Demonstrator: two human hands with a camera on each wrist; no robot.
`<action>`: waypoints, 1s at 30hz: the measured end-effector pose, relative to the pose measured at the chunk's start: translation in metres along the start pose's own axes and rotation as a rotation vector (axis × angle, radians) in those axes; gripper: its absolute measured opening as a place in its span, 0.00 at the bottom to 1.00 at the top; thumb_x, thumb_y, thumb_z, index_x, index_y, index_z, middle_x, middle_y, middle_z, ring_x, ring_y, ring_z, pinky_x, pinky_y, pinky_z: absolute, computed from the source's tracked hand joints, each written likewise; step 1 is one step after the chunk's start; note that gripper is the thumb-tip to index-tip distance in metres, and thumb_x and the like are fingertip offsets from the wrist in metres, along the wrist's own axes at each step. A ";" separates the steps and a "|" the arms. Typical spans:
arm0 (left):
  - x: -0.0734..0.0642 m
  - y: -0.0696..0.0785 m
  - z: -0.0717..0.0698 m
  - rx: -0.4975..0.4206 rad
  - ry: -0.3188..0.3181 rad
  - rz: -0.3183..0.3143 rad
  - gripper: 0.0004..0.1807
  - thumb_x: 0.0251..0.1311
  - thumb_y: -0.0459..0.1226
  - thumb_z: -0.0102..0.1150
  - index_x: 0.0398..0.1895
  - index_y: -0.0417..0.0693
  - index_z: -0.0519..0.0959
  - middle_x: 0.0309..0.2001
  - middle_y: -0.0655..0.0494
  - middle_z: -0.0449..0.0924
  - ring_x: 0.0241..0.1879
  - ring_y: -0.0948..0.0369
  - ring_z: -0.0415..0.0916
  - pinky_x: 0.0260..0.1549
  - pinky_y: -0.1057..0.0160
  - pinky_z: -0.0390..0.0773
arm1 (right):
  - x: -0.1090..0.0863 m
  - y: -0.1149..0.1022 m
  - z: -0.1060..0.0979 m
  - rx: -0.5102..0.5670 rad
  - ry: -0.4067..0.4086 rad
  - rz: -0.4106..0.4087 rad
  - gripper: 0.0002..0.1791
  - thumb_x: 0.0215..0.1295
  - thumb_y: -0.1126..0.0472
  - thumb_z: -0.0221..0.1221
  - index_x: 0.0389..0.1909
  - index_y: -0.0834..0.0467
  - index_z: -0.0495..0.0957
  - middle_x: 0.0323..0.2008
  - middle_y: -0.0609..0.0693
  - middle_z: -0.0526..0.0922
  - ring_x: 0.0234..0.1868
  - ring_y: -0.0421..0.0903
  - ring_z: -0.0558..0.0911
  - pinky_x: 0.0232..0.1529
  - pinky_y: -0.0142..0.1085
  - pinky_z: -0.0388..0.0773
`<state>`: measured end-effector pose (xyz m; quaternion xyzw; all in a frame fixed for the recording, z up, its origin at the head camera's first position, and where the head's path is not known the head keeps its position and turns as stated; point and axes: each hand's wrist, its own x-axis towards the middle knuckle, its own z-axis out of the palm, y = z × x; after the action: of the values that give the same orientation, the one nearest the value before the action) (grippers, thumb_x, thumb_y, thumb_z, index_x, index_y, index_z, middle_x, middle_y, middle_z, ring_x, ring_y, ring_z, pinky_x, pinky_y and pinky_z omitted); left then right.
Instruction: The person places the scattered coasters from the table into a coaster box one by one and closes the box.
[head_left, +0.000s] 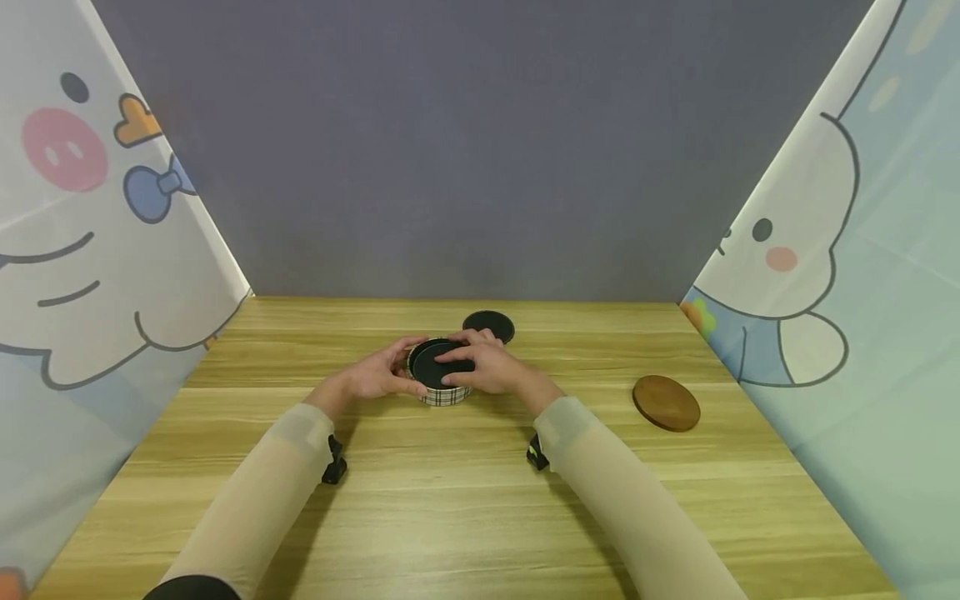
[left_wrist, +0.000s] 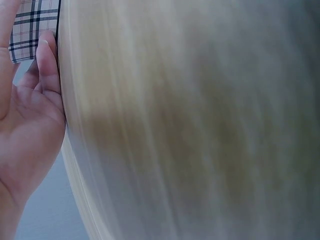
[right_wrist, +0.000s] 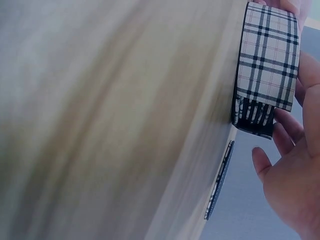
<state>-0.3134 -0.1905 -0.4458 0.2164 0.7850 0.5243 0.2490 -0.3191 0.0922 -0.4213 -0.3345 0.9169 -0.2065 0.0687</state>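
Observation:
A round plaid coaster holder stands on the table, its low wall showing a dark check pattern in the right wrist view. Inside it lies a round black coaster. My left hand grips the holder's left side, thumb at the front and fingers farther back. From the right, my right hand reaches over the rim, its extended fingers touching the coaster's top. A cut-out in the wall shows striped edges of stacked coasters. Another black coaster lies flat just behind the right hand.
A round brown wooden disc lies on the right of the wood-grain table. A grey panel rises along the back edge. Cartoon-printed sheets stand at both sides.

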 end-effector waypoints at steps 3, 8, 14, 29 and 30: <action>-0.001 0.000 0.000 -0.006 0.001 0.002 0.58 0.73 0.39 0.73 0.92 0.54 0.41 0.82 0.35 0.63 0.65 0.49 0.82 0.58 0.56 0.83 | 0.001 0.000 0.000 -0.001 0.000 -0.005 0.27 0.78 0.37 0.65 0.74 0.36 0.81 0.87 0.49 0.60 0.82 0.58 0.59 0.81 0.72 0.52; -0.002 -0.001 0.001 -0.011 0.004 0.004 0.58 0.73 0.39 0.74 0.92 0.54 0.41 0.83 0.35 0.62 0.64 0.49 0.83 0.58 0.57 0.83 | -0.002 0.005 -0.001 0.029 0.004 -0.037 0.27 0.81 0.39 0.63 0.75 0.38 0.80 0.87 0.51 0.61 0.83 0.59 0.59 0.82 0.68 0.55; -0.001 -0.001 0.002 0.014 0.025 0.009 0.58 0.72 0.39 0.74 0.92 0.54 0.43 0.83 0.35 0.62 0.64 0.48 0.83 0.58 0.57 0.82 | -0.009 0.020 -0.007 0.151 0.083 -0.050 0.24 0.86 0.49 0.58 0.76 0.50 0.78 0.82 0.59 0.67 0.83 0.63 0.62 0.82 0.67 0.57; 0.001 -0.003 0.001 0.041 0.042 0.036 0.58 0.70 0.36 0.75 0.92 0.50 0.44 0.82 0.35 0.65 0.63 0.49 0.82 0.56 0.60 0.80 | -0.012 0.064 -0.021 0.000 0.007 0.176 0.28 0.90 0.51 0.49 0.85 0.51 0.67 0.87 0.59 0.59 0.87 0.69 0.54 0.84 0.70 0.47; 0.001 -0.003 0.001 0.046 0.041 0.038 0.58 0.71 0.36 0.75 0.92 0.49 0.43 0.82 0.34 0.65 0.62 0.49 0.82 0.56 0.60 0.80 | -0.012 0.065 -0.021 -0.004 -0.010 0.185 0.28 0.90 0.51 0.48 0.85 0.50 0.67 0.88 0.58 0.58 0.87 0.70 0.53 0.83 0.71 0.47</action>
<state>-0.3140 -0.1899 -0.4488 0.2263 0.7975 0.5152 0.2176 -0.3534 0.1522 -0.4297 -0.2494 0.9440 -0.1960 0.0912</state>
